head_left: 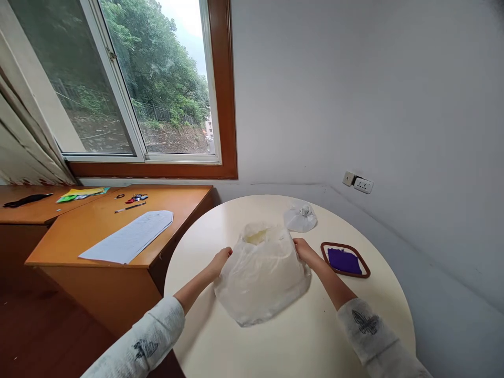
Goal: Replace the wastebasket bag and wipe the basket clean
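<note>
A thin, translucent white plastic bag [263, 283] is spread out over the round table, its mouth gaping at the far side. On its left edge my left hand [220, 262] is closed, fingers pinching the film. My right hand [305, 251] grips the opposite edge near the top right. Through the mouth a pale yellowish patch shows; whether anything lies inside I cannot tell. Just beyond the bag sits a smaller knotted white plastic bag [301, 217]. To the right of my right forearm is a brown-rimmed tray [366, 269] with a folded purple cloth [344, 261].
The round cream table [252, 352] stands against the wall. At left, a wooden desk [129, 199] carries paper sheets [129, 236], a pen [130, 207], keys [136, 198] and coloured papers [82, 194]. A wall socket [363, 185] is at the right, a window [157, 79] behind the desk.
</note>
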Tool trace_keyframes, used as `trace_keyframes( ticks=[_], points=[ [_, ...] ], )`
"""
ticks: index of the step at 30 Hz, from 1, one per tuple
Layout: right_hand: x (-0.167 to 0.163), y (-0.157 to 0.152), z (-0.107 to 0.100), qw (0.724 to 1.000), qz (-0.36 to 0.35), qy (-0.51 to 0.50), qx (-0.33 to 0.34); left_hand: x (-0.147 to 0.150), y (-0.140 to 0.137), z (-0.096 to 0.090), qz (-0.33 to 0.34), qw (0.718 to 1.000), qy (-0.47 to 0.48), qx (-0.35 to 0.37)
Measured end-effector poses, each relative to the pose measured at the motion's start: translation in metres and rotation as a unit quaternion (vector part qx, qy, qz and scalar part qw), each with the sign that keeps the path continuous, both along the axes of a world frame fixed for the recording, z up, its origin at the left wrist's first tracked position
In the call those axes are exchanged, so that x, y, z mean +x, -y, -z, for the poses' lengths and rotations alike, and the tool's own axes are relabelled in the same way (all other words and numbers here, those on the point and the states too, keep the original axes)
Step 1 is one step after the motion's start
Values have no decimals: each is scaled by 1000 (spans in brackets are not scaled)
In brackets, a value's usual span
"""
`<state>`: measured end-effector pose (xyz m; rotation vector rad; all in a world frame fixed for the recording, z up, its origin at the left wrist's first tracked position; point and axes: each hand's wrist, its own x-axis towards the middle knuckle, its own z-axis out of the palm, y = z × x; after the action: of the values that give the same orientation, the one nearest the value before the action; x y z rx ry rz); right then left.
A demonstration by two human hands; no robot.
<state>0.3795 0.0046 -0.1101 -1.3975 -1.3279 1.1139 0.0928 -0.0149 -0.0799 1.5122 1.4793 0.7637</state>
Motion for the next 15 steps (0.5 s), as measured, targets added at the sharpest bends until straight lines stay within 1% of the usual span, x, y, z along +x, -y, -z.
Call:
trace_keyframes(
  ticks=[3,5,7,9,11,12,13,14,15],
  points=[
    [3,1,1,998,31,47,1,-6,-3,1,-18,998,-41,33],
    [7,0,0,996,59,72,7,-9,-8,-2,-39,996,-57,57],
    [11,0,-5,992,94,85,18,-11,-12,-10,-64,993,-58,84],
    [12,2,-14,988,127,82,39,-11,-11,-22,-84,989,-44,116],
    [8,9,-24,985,147,65,67,-5,-5,-35,-88,984,1,153],
    [4,14,-29,984,150,36,85,0,-1,-41,-83,981,36,173],
    [-3,20,-32,984,148,1,100,7,5,-45,-77,971,122,190],
    [-11,26,-34,981,142,-65,117,15,11,-48,-59,961,197,183],
    [-20,33,-34,974,131,-132,127,23,16,-49,-57,953,251,157]
  ],
)
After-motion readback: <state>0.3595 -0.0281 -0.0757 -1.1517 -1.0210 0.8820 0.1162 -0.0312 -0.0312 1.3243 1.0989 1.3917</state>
